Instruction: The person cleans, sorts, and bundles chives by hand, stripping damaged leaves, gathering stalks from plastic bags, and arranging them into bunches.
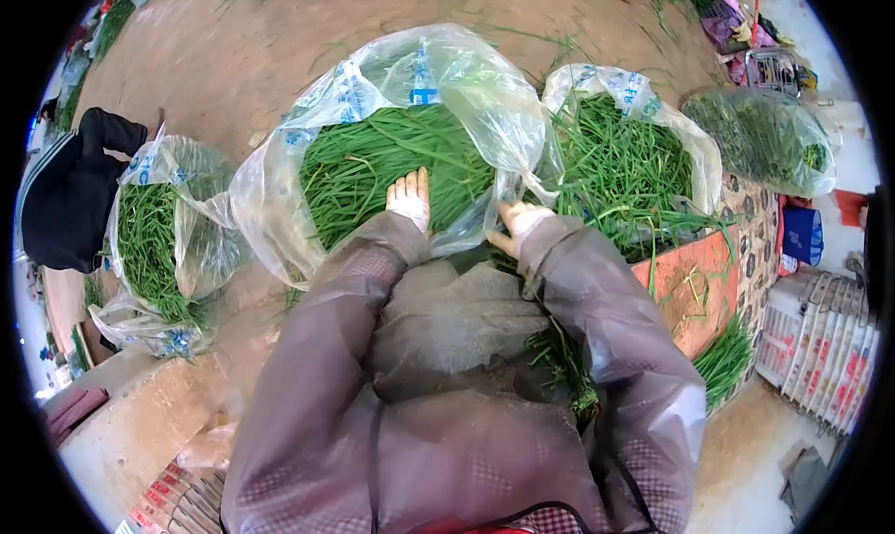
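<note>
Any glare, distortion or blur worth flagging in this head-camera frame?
Head view: strong fisheye bending toward the edges, with black corners; whitish glare on the large middle bag and left sleeve; both hands readable, fine finger detail soft; no hard shadows obvious.

A brown floor spreads broadly, with white crates stacked at the right near paler ground

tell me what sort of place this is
Probably a workspace for sorting or packing fresh greens: the large open plastic bag under the left hand is full of long green leaves, more filled bags stand around it, and stacked white crates sit at the right.
</note>
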{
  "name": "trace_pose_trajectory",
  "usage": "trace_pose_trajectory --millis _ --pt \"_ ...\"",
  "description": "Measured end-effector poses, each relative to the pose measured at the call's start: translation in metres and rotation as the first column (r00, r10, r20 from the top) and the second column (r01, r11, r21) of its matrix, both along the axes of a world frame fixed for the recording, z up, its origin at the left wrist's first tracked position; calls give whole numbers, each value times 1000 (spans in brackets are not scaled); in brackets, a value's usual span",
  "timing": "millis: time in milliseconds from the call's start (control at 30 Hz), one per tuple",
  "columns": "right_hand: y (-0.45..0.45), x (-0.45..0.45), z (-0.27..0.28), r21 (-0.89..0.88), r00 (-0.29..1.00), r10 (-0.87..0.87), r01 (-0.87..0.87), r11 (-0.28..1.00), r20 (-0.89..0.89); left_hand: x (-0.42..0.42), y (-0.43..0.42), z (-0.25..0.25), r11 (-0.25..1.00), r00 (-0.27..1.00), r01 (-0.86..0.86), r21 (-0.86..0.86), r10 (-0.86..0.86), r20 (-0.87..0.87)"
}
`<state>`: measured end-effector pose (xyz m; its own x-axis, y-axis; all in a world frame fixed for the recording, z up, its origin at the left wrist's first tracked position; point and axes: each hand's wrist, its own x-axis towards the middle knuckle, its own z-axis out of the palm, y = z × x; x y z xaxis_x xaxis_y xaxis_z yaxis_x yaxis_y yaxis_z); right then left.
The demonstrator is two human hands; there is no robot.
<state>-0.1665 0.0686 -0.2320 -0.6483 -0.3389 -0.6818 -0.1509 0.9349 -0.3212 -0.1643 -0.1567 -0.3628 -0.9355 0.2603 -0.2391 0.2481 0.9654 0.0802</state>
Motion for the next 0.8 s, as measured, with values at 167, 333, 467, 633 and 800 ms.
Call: trace_pose_trajectory --millis 167,333,467,633,800 --pt "-1 -15 -82 136 815 388 -366 920 -431 9 -8 2 991 974 50 124 -21 -226" --pt "18 -67 -99 370 895 445 -426 826 39 1 -22 -9 991 976 65 117 -39 -213" --pt "20 -65 -51 147 872 459 -438 887 -170 -2 -39 -17 977 944 130 171 -69 -324" --pt "10 -27 -59 -21 752 597 -626 780 -280 -1 -78 -1 974 978 191 125 -179 -105" --pt "9 12 -93 94 807 583 -590 802 99 3 -96 -1 964 973 227 141 -221 -60"
